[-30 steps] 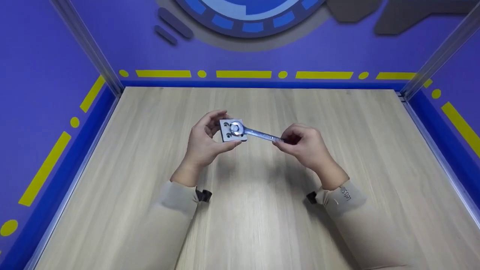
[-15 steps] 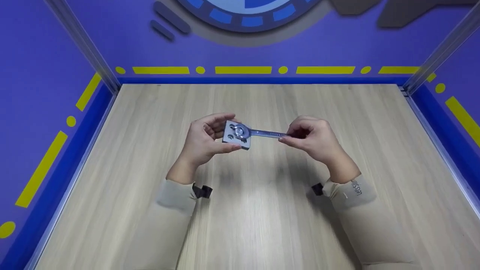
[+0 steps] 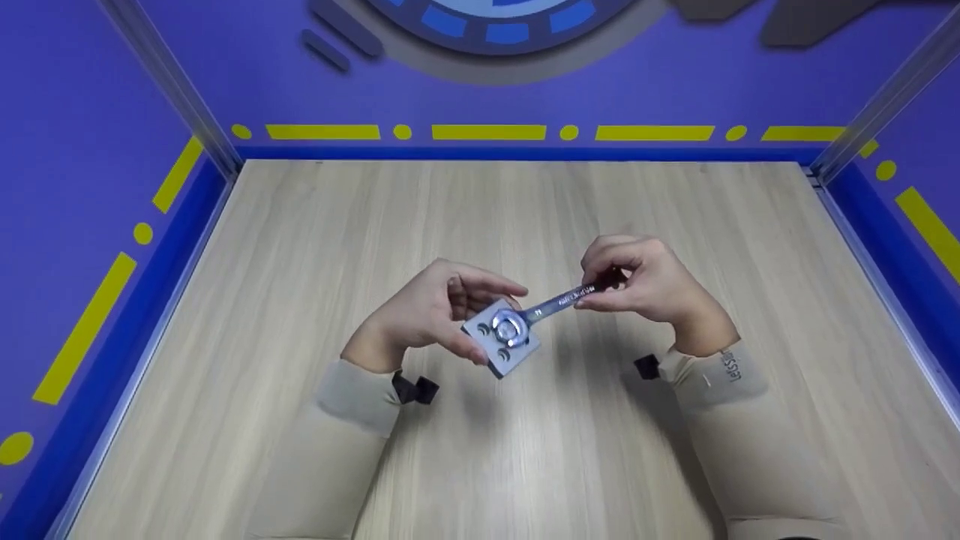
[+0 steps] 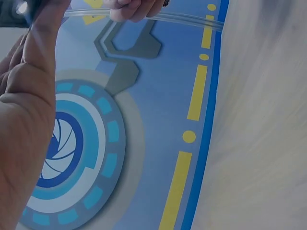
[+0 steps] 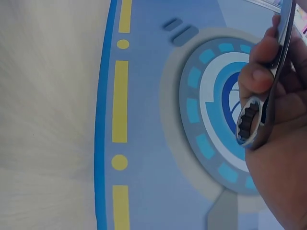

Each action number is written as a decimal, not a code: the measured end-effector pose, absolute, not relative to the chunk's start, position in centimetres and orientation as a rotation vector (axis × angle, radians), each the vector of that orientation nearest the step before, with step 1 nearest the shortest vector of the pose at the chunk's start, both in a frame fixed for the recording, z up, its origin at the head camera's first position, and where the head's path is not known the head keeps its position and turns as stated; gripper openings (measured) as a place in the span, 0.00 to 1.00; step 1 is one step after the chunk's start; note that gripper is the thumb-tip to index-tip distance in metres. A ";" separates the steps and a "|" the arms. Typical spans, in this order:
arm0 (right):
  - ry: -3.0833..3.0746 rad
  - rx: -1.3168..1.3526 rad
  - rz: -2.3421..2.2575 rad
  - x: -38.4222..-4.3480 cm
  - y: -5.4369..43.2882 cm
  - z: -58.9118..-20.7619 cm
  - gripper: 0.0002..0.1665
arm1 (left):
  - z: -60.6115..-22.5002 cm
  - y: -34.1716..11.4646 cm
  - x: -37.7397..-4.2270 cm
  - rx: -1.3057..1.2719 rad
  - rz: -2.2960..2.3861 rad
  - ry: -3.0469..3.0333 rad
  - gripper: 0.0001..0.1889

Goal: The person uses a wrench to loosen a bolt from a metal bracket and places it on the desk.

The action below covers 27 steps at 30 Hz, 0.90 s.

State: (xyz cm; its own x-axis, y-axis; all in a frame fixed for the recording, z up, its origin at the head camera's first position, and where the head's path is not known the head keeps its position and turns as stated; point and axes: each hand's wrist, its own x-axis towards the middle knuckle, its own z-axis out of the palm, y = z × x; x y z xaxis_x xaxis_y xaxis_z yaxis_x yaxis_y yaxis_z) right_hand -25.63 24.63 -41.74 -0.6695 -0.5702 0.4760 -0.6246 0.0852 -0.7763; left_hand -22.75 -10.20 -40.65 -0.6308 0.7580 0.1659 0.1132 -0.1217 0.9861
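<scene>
My left hand [image 3: 435,307] grips a square metal plate [image 3: 523,355] by its left edge, thumb on the near side, fingers behind the far side. Holes show in the plate's face, and a bolt head [image 3: 509,329] stands out of it. Around the bolt head lies the ring end of a steel wrench [image 3: 559,303]. My right hand [image 3: 637,277] pinches the wrench's other end between thumb and fingers. In the right wrist view that end shows a toothed ring [image 5: 249,122] by the palm. The plate is tilted, held above the table. Its underside is hidden.
A light wood-grain table [image 3: 300,247] spreads beneath both hands. Blue walls with yellow markings [image 3: 487,132] enclose its back and sides, with metal posts [image 3: 169,75] in the corners. Black wrist cameras [image 3: 416,390] sit at both cuffs.
The plate has moved right and nearer the body and has turned. The wrench, first sloping down to the right, now slopes up to the right. My right hand has shifted right.
</scene>
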 end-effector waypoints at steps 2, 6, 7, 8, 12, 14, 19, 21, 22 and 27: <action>-2.283 1.290 1.668 -25.7 24.9 -41.6 0.17 | -40.7 -10.1 -22.7 0.985 1.765 1.672 0.57; -2.319 1.242 1.588 -25.7 26.0 -41.0 0.17 | -40.6 -10.4 -22.8 0.985 1.734 1.711 0.53; -2.328 1.206 1.556 -25.7 26.3 -40.9 0.17 | -40.6 -10.5 -22.8 0.976 1.740 1.730 0.52; -2.336 1.159 1.530 -25.7 26.7 -40.7 0.16 | -40.5 -10.7 -22.9 0.961 1.751 1.758 0.51; -2.340 0.907 1.450 -25.4 27.8 -39.9 0.13 | -40.1 -11.2 -23.0 0.844 1.861 1.873 0.42; -2.320 0.766 1.457 -25.2 27.8 -39.5 0.12 | -39.9 -11.1 -23.0 0.764 1.952 1.939 0.37; -2.252 0.507 1.489 -24.2 25.8 -38.9 0.08 | -40.1 -10.0 -23.2 0.527 2.194 2.157 0.32; -2.276 0.440 1.480 -23.8 24.5 -38.9 0.08 | -40.4 -9.5 -23.3 0.465 2.253 2.270 0.33; -2.304 0.414 1.470 -23.6 24.0 -38.8 0.08 | -40.5 -9.3 -23.3 0.455 2.272 2.327 0.33; -2.466 0.348 1.407 -22.7 21.7 -38.9 0.10 | -41.1 -8.6 -23.3 0.454 2.308 2.542 0.35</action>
State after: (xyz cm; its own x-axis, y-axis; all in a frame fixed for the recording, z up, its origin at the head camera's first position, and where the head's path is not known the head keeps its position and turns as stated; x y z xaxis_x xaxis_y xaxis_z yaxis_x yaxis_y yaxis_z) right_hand -22.65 21.69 -38.92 -0.9316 -0.0691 0.3568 -0.3423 0.4968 -0.7975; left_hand -23.30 -8.62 -41.09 -0.9152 -0.0236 0.4024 0.3982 0.1011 0.9117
